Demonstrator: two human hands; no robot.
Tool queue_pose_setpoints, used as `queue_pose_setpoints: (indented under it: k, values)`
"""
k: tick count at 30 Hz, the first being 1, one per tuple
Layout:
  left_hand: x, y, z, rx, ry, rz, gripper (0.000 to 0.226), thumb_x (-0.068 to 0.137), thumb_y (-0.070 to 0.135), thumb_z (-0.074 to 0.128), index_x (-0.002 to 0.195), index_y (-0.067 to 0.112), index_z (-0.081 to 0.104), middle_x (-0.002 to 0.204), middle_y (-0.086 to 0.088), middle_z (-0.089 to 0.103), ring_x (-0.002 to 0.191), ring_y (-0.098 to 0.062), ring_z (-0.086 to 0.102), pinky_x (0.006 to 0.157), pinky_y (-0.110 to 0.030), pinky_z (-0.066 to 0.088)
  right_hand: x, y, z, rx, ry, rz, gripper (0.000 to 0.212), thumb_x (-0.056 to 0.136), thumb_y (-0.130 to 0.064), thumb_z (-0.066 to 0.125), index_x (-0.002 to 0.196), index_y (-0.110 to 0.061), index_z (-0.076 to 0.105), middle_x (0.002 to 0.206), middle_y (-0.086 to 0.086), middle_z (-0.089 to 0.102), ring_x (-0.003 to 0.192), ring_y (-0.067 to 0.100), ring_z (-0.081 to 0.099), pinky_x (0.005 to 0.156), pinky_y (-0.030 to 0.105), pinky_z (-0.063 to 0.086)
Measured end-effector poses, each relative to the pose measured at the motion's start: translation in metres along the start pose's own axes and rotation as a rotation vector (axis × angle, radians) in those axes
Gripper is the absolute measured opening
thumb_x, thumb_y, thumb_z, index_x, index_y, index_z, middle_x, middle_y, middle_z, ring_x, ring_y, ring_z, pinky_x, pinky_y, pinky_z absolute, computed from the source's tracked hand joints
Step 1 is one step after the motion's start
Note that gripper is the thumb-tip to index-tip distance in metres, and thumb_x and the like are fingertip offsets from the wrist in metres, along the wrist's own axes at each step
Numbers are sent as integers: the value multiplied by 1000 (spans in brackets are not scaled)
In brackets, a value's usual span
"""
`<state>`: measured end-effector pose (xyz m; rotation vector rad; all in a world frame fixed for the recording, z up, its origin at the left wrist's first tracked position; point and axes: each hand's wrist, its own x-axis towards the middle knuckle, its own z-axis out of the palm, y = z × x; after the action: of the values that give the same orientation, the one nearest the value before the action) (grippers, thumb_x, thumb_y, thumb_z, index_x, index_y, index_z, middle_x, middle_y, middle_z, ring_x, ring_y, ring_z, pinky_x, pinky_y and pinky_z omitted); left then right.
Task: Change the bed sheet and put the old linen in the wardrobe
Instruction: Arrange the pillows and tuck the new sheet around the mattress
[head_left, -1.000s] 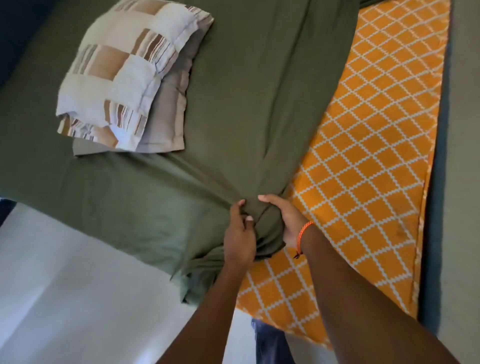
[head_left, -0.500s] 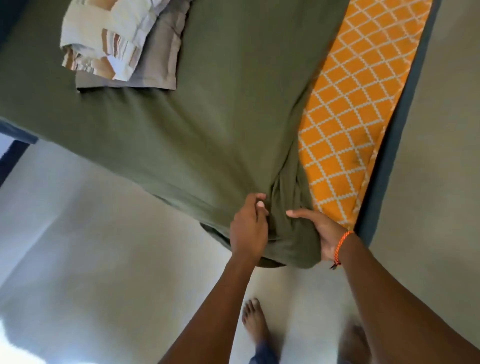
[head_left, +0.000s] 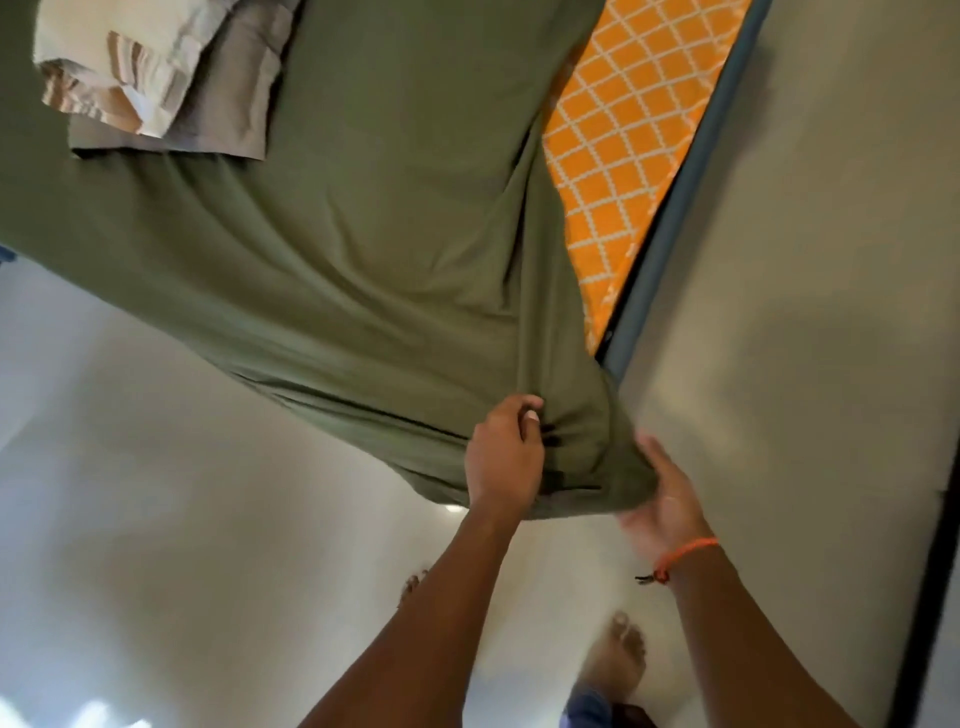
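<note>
An olive green sheet (head_left: 363, 249) covers most of the mattress and is bunched at the near corner. My left hand (head_left: 504, 457) grips a fold of that green sheet at the corner. My right hand (head_left: 657, 499) holds the same bunched corner from below and the right, fingers curled under the cloth. An orange sheet with a white lattice pattern (head_left: 628, 135) shows as a narrowing strip along the bed's right side. A dark blue mattress edge (head_left: 691, 171) runs beside it.
Two stacked pillows, a patchwork one (head_left: 130, 62) on a grey one (head_left: 228, 109), lie at the top left of the bed. A grey wall (head_left: 831, 260) stands close on the right. Pale floor (head_left: 182, 519) lies below, with my bare feet (head_left: 618, 660) near the corner.
Both hands have pulled the green sheet's corner down and right over the mattress corner, covering much more of the orange sheet. The view has tilted down toward the floor.
</note>
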<state>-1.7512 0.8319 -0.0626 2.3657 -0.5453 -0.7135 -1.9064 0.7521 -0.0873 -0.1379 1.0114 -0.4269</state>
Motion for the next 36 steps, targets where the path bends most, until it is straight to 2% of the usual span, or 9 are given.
queue_pose_setpoints:
  k: [2,5,9,12,18,25,30,33,36]
  values:
    - [-7,5,19,-92,-109,-22,24,107,29,48,116,41,68,93,14,75,80,-12,71,80,-40,60,-9,-4,-31,31,137,-70,28,99,-30,63,105,-7,78,118,20,74,104,31,74,87,43,63]
    - [-20,8,49,-110,-253,-34,23,101,36,47,112,48,63,86,17,74,75,-15,73,79,-46,62,-4,12,-52,-369,443,-116,25,79,-23,87,79,-17,63,93,15,74,84,28,69,64,33,58]
    - [-27,16,72,-159,-172,-90,26,92,38,49,106,56,61,94,18,75,86,-16,74,84,-45,60,22,29,-44,-887,494,-110,47,78,-20,86,120,-26,65,123,15,68,106,35,66,93,48,57]
    - [-15,26,74,-241,-64,-140,27,91,38,47,102,55,64,89,20,74,85,-16,73,83,-46,61,40,7,-22,-1222,686,-303,37,89,-19,67,125,-19,60,118,17,67,110,42,63,88,50,55]
    - [49,50,63,-285,164,-69,22,102,21,55,107,33,74,93,17,75,88,-5,70,82,-40,59,97,-56,82,-1231,351,-946,28,86,-3,62,111,-15,66,112,6,61,106,27,58,92,40,48]
    - [201,93,81,-330,277,12,20,102,18,57,112,27,72,108,14,72,104,-9,66,91,-44,56,245,-133,197,-1174,180,-652,40,99,-26,63,135,-11,57,129,8,62,117,25,59,100,40,49]
    - [289,134,80,91,296,-141,37,99,47,57,129,26,54,127,6,53,119,-18,51,87,-42,52,324,-172,269,-910,53,-398,45,97,-39,70,129,-7,66,99,-3,62,83,12,57,79,31,45]
    - [326,141,77,137,291,-218,38,97,60,51,118,28,48,116,6,59,111,-22,59,85,-47,54,356,-189,297,-721,-36,-158,60,79,-53,84,124,-15,72,124,-9,64,120,18,61,106,45,49]
    - [345,140,79,230,294,-173,35,103,57,41,117,27,52,113,4,61,108,-25,59,84,-48,51,375,-204,318,-615,-133,-20,76,62,-59,91,123,-17,74,128,2,73,123,27,66,110,54,50]
